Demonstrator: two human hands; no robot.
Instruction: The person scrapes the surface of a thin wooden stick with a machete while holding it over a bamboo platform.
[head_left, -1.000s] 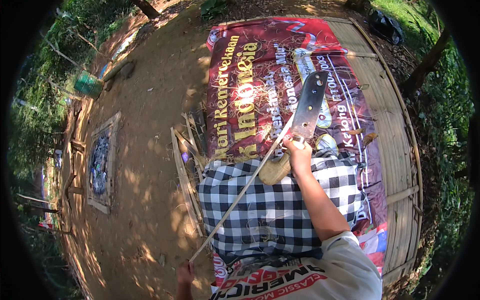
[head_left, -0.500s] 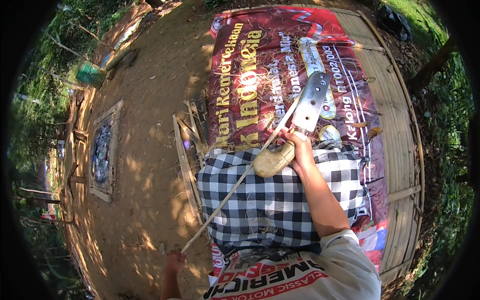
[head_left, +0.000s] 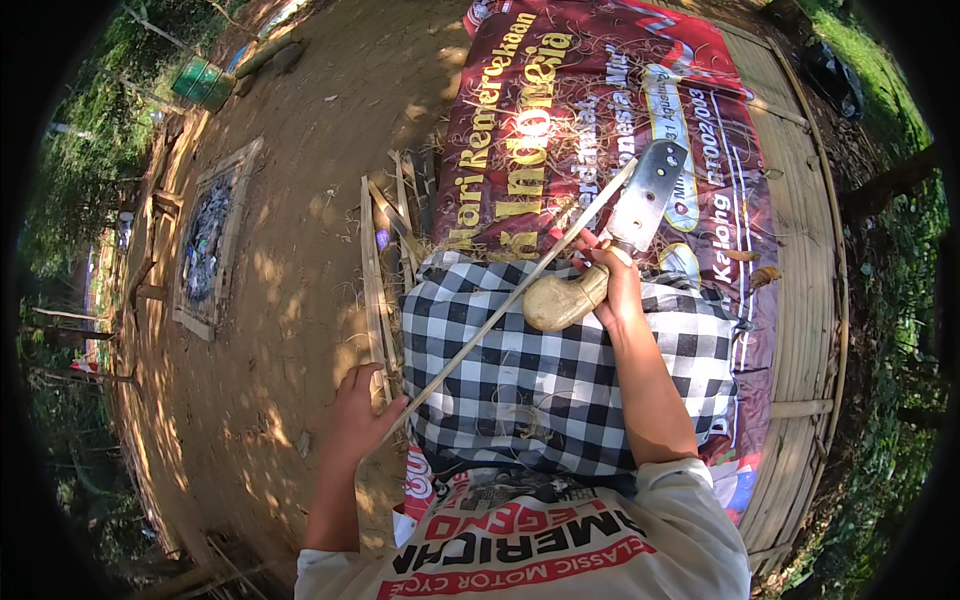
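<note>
A broad-bladed knife (head_left: 645, 197) with a thick, curved pale handle (head_left: 562, 302) lies across my lap, its blade pointing away and slightly right. My right hand (head_left: 622, 285) is closed around it where handle meets blade, the fingertips showing on the left side. A long thin bamboo strip (head_left: 490, 325) runs diagonally from beside the blade down to my left hand (head_left: 355, 415). That hand's fingers are apart, with one digit touching the strip near its lower end. Beneath both is a black-and-white checked cloth (head_left: 540, 400) over my legs.
Fine shavings are strewn over a dark red printed banner (head_left: 500, 150) on a bamboo-slat platform (head_left: 805, 300). Several split bamboo pieces (head_left: 370, 280) lean at its left edge. Leftward, the dirt ground holds a framed ash pit (head_left: 207, 240) and a green drum (head_left: 203, 83).
My left hand has moved up and inward along the strip from its lower end, its fingers spreading. My right hand still holds the knife; the view has shifted slightly.
</note>
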